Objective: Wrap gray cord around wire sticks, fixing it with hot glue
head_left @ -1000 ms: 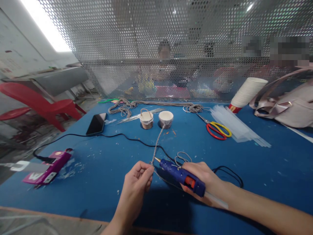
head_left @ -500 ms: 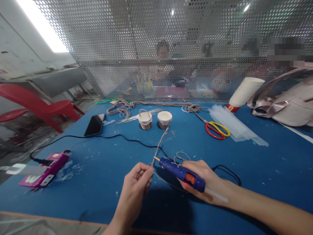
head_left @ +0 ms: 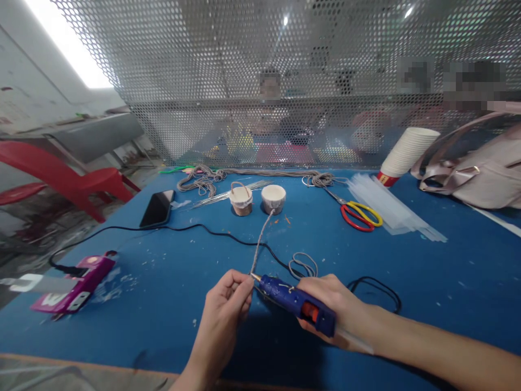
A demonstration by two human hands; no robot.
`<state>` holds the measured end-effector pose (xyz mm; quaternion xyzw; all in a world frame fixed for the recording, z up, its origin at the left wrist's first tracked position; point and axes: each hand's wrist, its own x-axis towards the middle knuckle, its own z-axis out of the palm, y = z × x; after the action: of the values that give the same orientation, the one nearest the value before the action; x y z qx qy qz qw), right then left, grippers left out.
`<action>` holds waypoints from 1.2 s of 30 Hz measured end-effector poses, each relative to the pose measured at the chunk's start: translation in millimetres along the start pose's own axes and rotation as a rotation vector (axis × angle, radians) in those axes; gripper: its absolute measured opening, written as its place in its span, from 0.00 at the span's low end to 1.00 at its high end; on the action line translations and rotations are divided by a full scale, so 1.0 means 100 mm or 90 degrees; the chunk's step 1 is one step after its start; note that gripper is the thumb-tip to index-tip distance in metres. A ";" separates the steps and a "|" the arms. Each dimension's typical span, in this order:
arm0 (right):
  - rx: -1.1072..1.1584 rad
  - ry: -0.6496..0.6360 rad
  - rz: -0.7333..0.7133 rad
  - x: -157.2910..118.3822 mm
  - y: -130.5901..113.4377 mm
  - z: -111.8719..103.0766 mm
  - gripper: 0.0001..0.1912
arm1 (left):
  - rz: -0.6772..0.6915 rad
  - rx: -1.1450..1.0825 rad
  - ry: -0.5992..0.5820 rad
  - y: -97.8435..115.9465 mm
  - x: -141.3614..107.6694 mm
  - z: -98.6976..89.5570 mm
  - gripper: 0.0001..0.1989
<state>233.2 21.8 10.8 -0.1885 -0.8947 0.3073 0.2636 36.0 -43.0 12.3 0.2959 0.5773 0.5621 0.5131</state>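
My left hand (head_left: 228, 304) pinches the near end of a grey twisted cord (head_left: 259, 241), which runs away from me over the blue table to a small wrapped cup (head_left: 273, 200). My right hand (head_left: 331, 304) is wrapped round a blue glue gun (head_left: 291, 297). The gun's metal tip is at the cord, right by my left fingertips. A clear glue stick sticks out of the gun's rear. Left of the first cup stands a second small cup (head_left: 241, 201) with a handle. A loop of grey cord (head_left: 303, 264) lies beyond my right hand.
Red-and-yellow scissors (head_left: 360, 215), clear glue sticks (head_left: 391, 209), stacked paper cups (head_left: 407, 155) and a pale bag (head_left: 484, 168) are at the right. At the left are a phone (head_left: 158, 209), a purple power strip (head_left: 77, 285) and a black cable (head_left: 199, 225). A perforated screen (head_left: 220, 125) stands behind.
The glue gun in my right hand has moved down and left, its tip now close to my left fingertips. The cord's far part has shifted slightly left.
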 end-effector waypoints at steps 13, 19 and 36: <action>-0.036 0.018 0.004 0.00 -0.01 -0.01 0.03 | -0.008 0.006 0.016 0.03 -0.01 0.03 0.14; -0.012 0.022 -0.009 0.01 -0.02 -0.03 0.03 | -0.017 -0.004 0.020 0.03 -0.01 0.03 0.15; -0.067 0.049 0.025 0.06 -0.08 -0.13 0.05 | -0.022 -0.011 0.031 0.04 -0.04 0.03 0.16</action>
<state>235.3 24.6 26.7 -0.2318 -0.8948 0.2574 0.2817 39.1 -44.5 17.5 0.2679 0.5896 0.5649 0.5114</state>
